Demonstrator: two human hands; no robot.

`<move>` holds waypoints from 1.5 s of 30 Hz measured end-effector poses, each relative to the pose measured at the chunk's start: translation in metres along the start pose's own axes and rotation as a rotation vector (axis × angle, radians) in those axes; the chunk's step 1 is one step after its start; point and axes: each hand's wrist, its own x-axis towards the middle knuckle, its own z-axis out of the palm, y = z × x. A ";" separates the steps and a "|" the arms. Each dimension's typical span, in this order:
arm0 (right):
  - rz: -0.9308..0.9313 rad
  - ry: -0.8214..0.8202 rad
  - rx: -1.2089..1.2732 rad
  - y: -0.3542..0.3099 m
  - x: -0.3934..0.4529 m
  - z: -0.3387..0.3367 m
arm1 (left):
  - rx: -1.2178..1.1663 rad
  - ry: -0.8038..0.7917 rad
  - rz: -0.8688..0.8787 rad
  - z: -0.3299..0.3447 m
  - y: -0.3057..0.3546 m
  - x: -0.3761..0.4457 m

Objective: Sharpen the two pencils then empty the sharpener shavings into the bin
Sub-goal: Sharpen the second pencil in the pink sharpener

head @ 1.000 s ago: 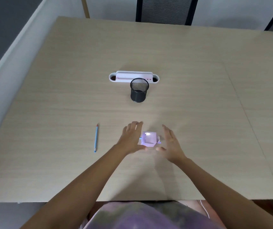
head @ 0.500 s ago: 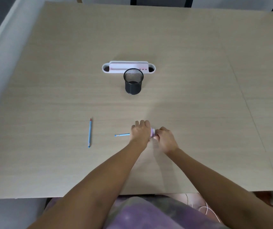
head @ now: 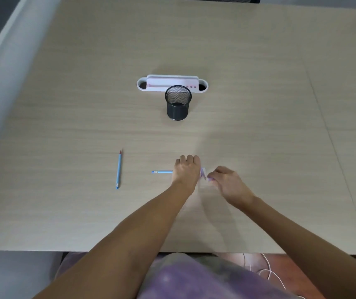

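A blue pencil (head: 162, 172) lies level above the table, its eraser end sticking out to the left of my left hand (head: 186, 169), which is closed around it. The pencil's tip end is hidden behind that hand. A small purple sharpener (head: 203, 173) shows only as a sliver between my hands. My right hand (head: 226, 182) pinches the sharpener from the right. A second blue pencil (head: 118, 169) lies alone on the table to the left, tip pointing away from me. A black mesh bin (head: 178, 103) stands upright beyond my hands.
A white and pink desk holder (head: 172, 83) sits just behind the mesh bin. The wooden table (head: 259, 126) has a seam down its right side. A grey partition runs along the left edge. White cable lies on the floor below the front edge.
My hands, open around the sharpener a second ago, have closed on the pencil and sharpener. The right hand has since drawn slightly to the right. My view has tilted down.
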 end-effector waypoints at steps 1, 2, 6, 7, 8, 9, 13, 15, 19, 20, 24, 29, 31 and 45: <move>-0.067 0.038 -0.046 0.002 0.007 -0.008 | 0.001 -0.004 0.027 0.001 0.000 -0.001; -0.114 0.073 -0.090 0.004 0.016 -0.013 | -0.018 -0.024 0.037 0.002 0.001 -0.001; -0.081 0.078 -0.113 0.010 0.054 -0.018 | -0.014 -0.037 -0.003 -0.003 -0.001 -0.004; -0.061 0.050 -0.110 0.011 0.062 -0.015 | -0.014 0.006 0.014 0.004 -0.001 -0.001; -0.058 0.028 -0.128 0.011 0.067 -0.010 | -0.010 0.012 0.028 0.006 -0.001 0.000; -0.060 0.006 -0.150 0.011 0.070 -0.004 | -0.004 0.023 0.036 0.005 -0.001 0.000; 0.021 0.018 -0.078 0.015 0.049 0.034 | -0.018 0.022 0.017 0.008 0.000 0.004; 0.076 0.080 -0.040 0.017 0.025 0.050 | 0.021 0.043 -0.005 0.007 0.001 0.004; -0.022 0.158 0.015 0.009 -0.011 0.038 | 0.045 0.029 -0.022 0.012 0.002 0.001; -0.069 0.147 -0.002 0.008 -0.012 0.028 | 0.036 0.040 -0.030 0.009 0.002 0.001; -0.243 0.073 -0.100 0.023 0.001 0.003 | 0.027 0.012 -0.002 0.014 0.000 0.004; -0.300 0.123 -0.122 0.024 0.004 -0.002 | 0.029 0.084 -0.001 0.011 -0.001 0.003; -0.259 0.198 -0.104 0.020 0.021 -0.011 | 0.054 0.144 0.021 0.011 -0.001 0.001; -0.065 -0.015 -0.250 0.032 0.028 0.051 | 0.072 0.095 0.008 0.004 0.004 0.003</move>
